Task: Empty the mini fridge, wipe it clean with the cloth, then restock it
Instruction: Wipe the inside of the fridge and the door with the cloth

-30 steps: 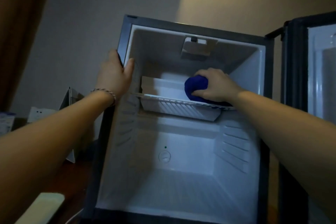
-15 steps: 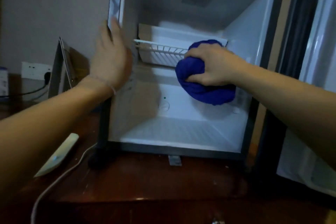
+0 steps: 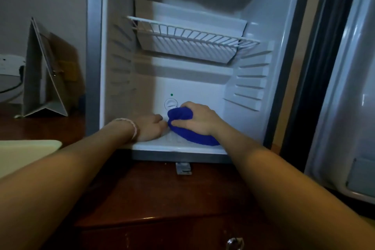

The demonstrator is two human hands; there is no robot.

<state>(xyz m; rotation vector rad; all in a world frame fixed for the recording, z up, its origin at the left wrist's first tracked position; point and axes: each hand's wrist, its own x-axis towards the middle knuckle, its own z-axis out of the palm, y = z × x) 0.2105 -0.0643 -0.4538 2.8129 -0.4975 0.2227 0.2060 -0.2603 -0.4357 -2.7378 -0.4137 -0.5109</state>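
Note:
The mini fridge point(image 3: 253, 79) stands open on a dark wooden cabinet, its white inside bare except for a wire shelf point(image 3: 192, 36) high up. My right hand point(image 3: 199, 121) grips a bunched blue cloth point(image 3: 190, 134) and holds it down on the fridge floor, near the round dial on the back wall. My left hand point(image 3: 151, 129) rests on the fridge floor just left of the cloth, fingers reaching toward it; whether they touch the cloth is unclear.
The fridge door point(image 3: 345, 87) hangs open at the right. A folded card stand point(image 3: 43, 71) sits left of the fridge on the wooden top point(image 3: 162, 193). A pale flat object point(image 3: 26, 154) lies at the left edge. A keyhole point(image 3: 234, 243) shows at the bottom.
My right hand brought the cloth down from the wire shelf to the fridge floor. My left hand left the fridge's left edge and dropped to the floor beside the cloth. The view tilted down.

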